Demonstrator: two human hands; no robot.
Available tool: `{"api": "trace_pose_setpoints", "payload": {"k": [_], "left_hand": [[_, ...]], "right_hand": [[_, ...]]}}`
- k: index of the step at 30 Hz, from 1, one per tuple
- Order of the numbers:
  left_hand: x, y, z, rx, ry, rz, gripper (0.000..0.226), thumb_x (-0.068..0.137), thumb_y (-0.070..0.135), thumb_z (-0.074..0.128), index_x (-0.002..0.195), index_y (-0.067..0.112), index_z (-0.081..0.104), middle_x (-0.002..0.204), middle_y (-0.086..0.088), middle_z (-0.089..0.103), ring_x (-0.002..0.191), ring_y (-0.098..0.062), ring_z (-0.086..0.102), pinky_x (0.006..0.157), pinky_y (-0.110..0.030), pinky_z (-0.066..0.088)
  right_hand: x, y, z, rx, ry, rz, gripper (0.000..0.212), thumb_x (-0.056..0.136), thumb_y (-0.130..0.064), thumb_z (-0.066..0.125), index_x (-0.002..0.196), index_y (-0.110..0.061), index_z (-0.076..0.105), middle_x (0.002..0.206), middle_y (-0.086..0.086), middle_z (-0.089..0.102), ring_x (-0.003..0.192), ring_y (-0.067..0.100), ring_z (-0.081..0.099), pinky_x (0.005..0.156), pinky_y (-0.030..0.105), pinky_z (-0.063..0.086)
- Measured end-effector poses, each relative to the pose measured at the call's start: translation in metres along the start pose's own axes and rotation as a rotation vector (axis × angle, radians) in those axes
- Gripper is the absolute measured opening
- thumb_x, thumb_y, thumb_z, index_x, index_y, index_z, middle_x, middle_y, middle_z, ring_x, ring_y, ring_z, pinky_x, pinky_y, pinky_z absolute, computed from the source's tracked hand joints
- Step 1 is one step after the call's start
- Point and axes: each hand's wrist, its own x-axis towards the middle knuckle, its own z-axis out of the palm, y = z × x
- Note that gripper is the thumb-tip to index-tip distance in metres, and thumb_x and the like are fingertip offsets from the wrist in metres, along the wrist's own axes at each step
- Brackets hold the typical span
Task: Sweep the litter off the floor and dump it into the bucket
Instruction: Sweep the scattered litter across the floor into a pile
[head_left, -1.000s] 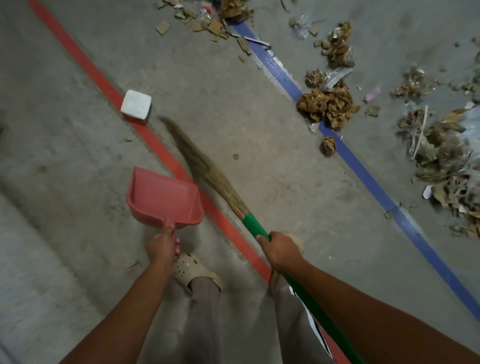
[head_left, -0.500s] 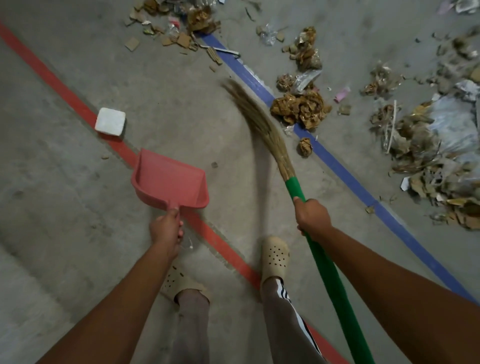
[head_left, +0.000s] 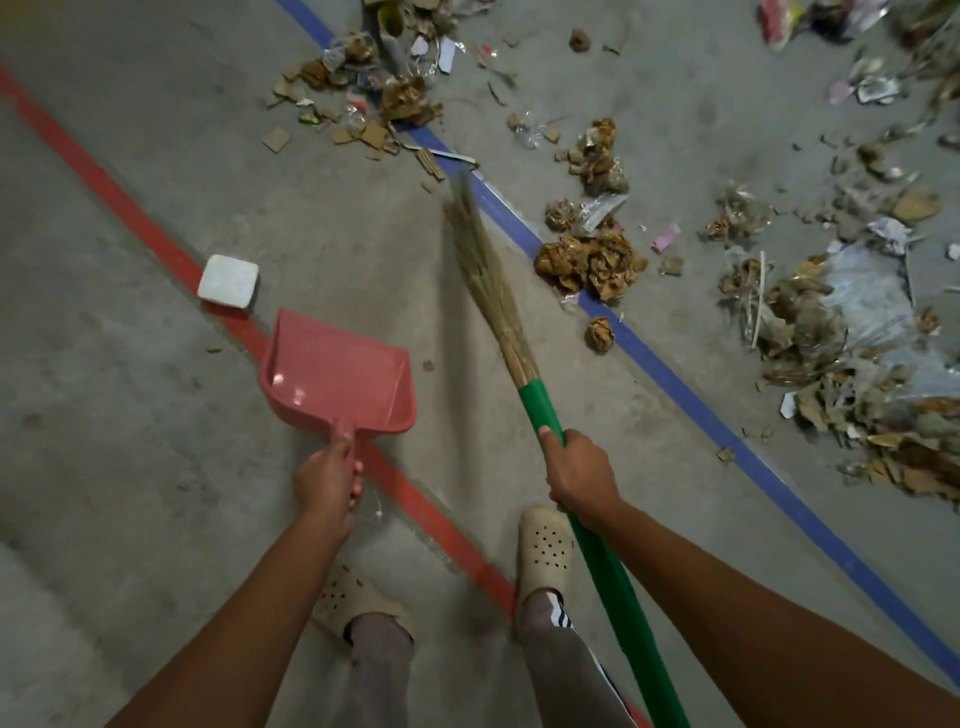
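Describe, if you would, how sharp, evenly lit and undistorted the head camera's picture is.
Head view: the light is dim and soft, with a faint shadow beside the broom. Its bristles are blurred, and the litter near the top right corner is smeared. The dustpan is sharp, with small glare spots inside. The red line and blue line run nearly straight, so little bending shows.

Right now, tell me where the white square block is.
In the head view the white square block lies left of centre on the red floor line, just beyond the pink dustpan that the left hand holds.
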Motion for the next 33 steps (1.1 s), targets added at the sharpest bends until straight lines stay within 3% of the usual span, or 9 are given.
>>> {"api": "trace_pose_setpoints", "payload": {"k": [4,11,16,22,25,30,33], "left_hand": [[0.014,0.002,-0.045,0.007,0.059,-0.021,0.048,0.091,0.053,0.067,0.072,0.010,0.057,0.062,-0.005,0.054,0.040,-0.014,0.038,0.039,-0.021,0.027],[0.046,-0.003,-0.132,-0.120,0.162,-0.110,0.036,0.103,0.038,0.050,0.084,0.009,0.058,0.065,-0.007,0.053,0.028,-0.008,0.038,0.032,-0.014,0.025],[0.080,-0.013,-0.199,-0.163,0.211,-0.170,0.042,0.104,0.043,0.045,0.089,0.006,0.058,0.065,-0.007,0.054,0.030,-0.009,0.039,0.031,-0.013,0.024],[0.121,-0.009,-0.271,-0.175,0.275,-0.203,0.049,0.106,0.041,0.041,0.071,0.009,0.052,0.062,-0.007,0.050,0.023,-0.007,0.035,0.030,-0.011,0.019],[0.139,-0.010,-0.299,-0.184,0.298,-0.199,0.046,0.106,0.039,0.041,0.075,0.007,0.052,0.061,-0.009,0.049,0.021,-0.006,0.034,0.029,-0.009,0.018],[0.156,-0.015,-0.325,-0.197,0.337,-0.178,0.040,0.107,0.036,0.041,0.077,0.010,0.051,0.063,-0.009,0.048,0.022,-0.006,0.034,0.031,-0.009,0.018],[0.164,-0.015,-0.325,-0.206,0.344,-0.174,0.039,0.106,0.035,0.042,0.077,0.011,0.052,0.063,-0.008,0.049,0.023,-0.006,0.034,0.031,-0.010,0.019]], "right_hand": [[-0.024,-0.029,0.033,-0.028,-0.052,-0.070,0.047,0.102,-0.056,0.040,0.101,-0.012,0.058,0.089,0.012,0.068,0.075,0.028,0.070,0.070,0.049,0.062],[-0.056,-0.093,0.107,-0.138,-0.147,-0.196,0.050,0.098,-0.065,0.041,0.101,-0.017,0.057,0.086,0.008,0.068,0.076,0.026,0.070,0.071,0.049,0.062],[-0.079,-0.139,0.161,-0.282,-0.243,-0.280,0.056,0.096,-0.069,0.037,0.101,-0.018,0.059,0.087,0.007,0.068,0.075,0.026,0.070,0.073,0.047,0.062],[-0.099,-0.191,0.226,-0.435,-0.321,-0.337,0.049,0.104,-0.056,0.038,0.110,-0.013,0.059,0.080,0.003,0.066,0.061,0.018,0.067,0.054,0.029,0.055],[-0.098,-0.212,0.259,-0.473,-0.381,-0.308,0.047,0.104,-0.054,0.042,0.109,-0.010,0.058,0.080,0.007,0.068,0.059,0.019,0.067,0.054,0.030,0.059],[-0.083,-0.233,0.304,-0.509,-0.468,-0.155,0.045,0.105,-0.045,0.047,0.119,-0.003,0.054,0.083,0.008,0.062,0.061,0.017,0.061,0.052,0.028,0.053],[-0.064,-0.231,0.315,-0.510,-0.437,-0.124,0.047,0.106,-0.044,0.044,0.122,0.000,0.054,0.083,0.009,0.061,0.059,0.018,0.059,0.049,0.028,0.050]]}}
